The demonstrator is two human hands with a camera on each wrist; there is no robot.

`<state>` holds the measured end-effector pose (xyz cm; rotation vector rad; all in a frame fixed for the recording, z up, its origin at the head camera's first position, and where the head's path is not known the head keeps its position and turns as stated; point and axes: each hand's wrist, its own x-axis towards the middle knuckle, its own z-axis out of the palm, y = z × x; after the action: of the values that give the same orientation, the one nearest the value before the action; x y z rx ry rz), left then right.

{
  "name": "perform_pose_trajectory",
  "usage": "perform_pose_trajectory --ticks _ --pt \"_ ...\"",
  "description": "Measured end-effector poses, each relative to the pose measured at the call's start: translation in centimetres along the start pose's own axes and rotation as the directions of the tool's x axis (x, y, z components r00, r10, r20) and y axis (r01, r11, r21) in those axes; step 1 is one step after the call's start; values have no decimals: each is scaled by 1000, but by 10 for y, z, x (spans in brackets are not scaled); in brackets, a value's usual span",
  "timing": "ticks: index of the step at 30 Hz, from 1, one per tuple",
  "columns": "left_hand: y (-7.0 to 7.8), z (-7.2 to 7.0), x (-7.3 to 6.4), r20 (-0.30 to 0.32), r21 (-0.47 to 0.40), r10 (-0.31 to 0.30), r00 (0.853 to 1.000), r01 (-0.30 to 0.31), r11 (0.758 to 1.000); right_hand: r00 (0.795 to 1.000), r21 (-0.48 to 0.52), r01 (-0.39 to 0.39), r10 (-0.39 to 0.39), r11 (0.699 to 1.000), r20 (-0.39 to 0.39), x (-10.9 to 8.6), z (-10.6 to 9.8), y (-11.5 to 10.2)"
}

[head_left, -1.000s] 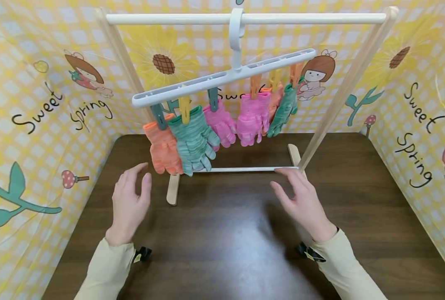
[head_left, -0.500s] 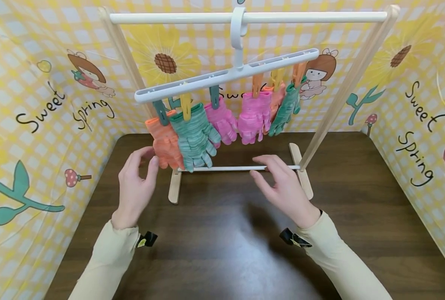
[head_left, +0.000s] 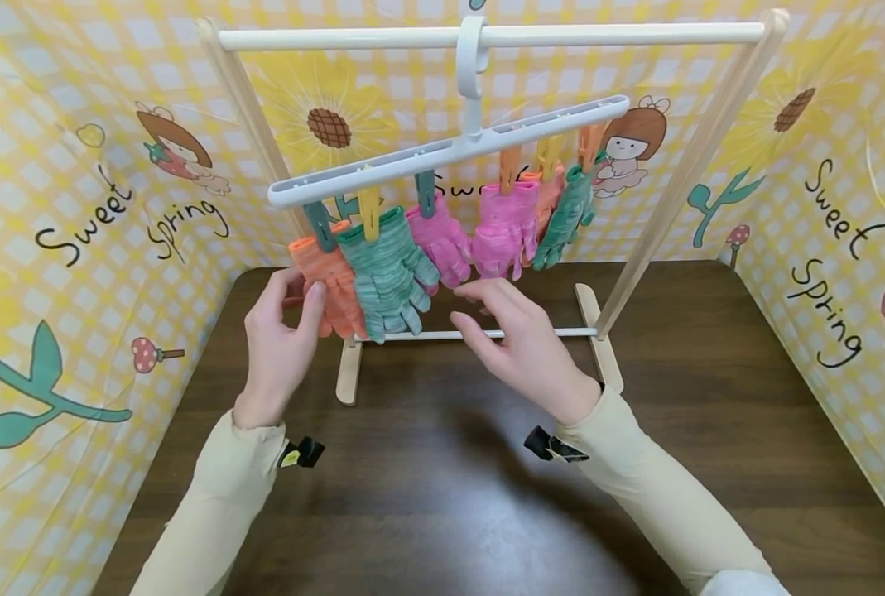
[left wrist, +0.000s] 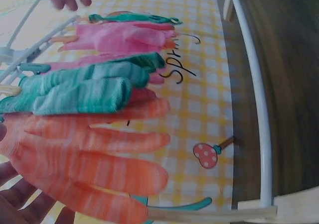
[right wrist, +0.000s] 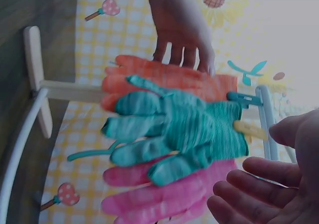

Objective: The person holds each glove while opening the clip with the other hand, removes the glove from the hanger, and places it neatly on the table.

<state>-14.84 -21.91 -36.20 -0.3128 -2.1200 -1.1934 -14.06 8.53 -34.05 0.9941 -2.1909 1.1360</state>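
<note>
Yellow-and-white checked fabric, printed with sunflowers and lettering, surrounds a dark wood-grain table. The orange glove hangs fingers downward at the left end of a white hanger, held by a dark green clothespin. At its outer edge is the left hand, thumb in front, fingers extended behind the fabric; whether they pinch it cannot be told. Partly overlapping this glove is a striped green glove on a yellow clothespin, then a pink glove. The hanger's right half carries a second pink glove, a second orange glove and a second green glove. The right hand lies near the pink gloves, fingers loosely extended and slightly spread, thumb apart, holding nothing. The hanger, askew, hooks over the white rail of a stand with wooden uprights. Pale sleeves cover both forearms, with black devices at the wrists.
</note>
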Motion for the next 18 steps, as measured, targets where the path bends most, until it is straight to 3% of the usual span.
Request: perform_pose_trajectory --ticks 10,18 --pt "4 7 10 34 -162 -106 994 110 981 998 70 64 -66 996 24 39 18 -12" --pt "10 11 16 63 -299 -111 992 124 946 994 132 83 -92 988 62 69 31 -29"
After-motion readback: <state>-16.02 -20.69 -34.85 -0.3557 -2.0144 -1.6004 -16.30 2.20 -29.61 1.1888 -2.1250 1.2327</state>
